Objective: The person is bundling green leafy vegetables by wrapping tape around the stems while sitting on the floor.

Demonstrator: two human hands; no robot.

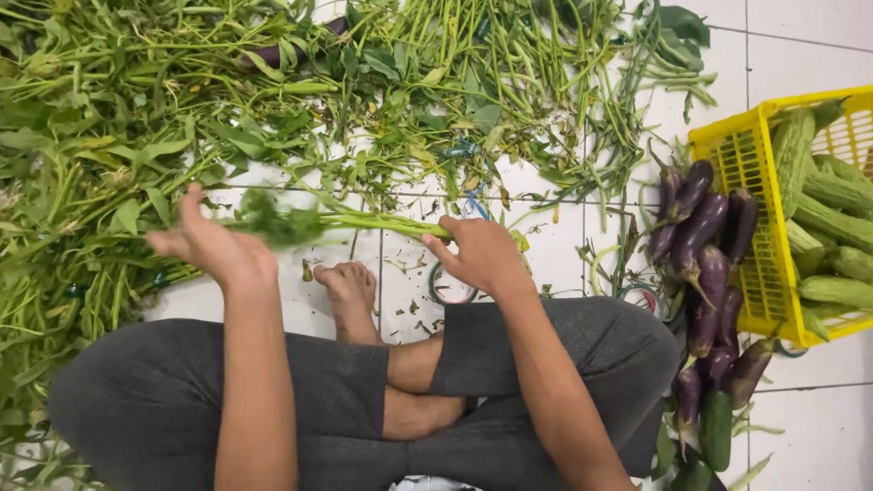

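1. The person sits cross-legged on the white tiled floor (800, 427). The right hand (480, 255) is closed around the stem end of a bunch of leafy greens (327, 220) that lies level across the front of the knees.
2. The left hand (211, 244) is at the leafy end of that bunch, fingers spread and loose. It looks blurred, and I cannot tell whether it is gripping the leaves or only brushing them.
3. A bare foot (347, 289) rests on the tiles just under the bunch, between the two hands.
4. Judging by how things lie, most of the sorting is left. A big loose heap of greens (100, 136) covers the floor's far left side, and a tangle of long beans (527, 82) spreads along the far edge. I see only this one gathered bunch.
5. Small rings that look like rubber bands (450, 291) lie on the tiles near the right hand, beside scraps of leaf and stem.
6. Purple eggplants (705, 255) lie in a row near the floor's right side, touching a yellow plastic crate (741, 164).
7. The crate holds ridged green gourds (832, 209). A cucumber (717, 429) lies at the near end of the eggplant row.
8. No packages, labels or signs show anywhere; the crate is plain lattice plastic.
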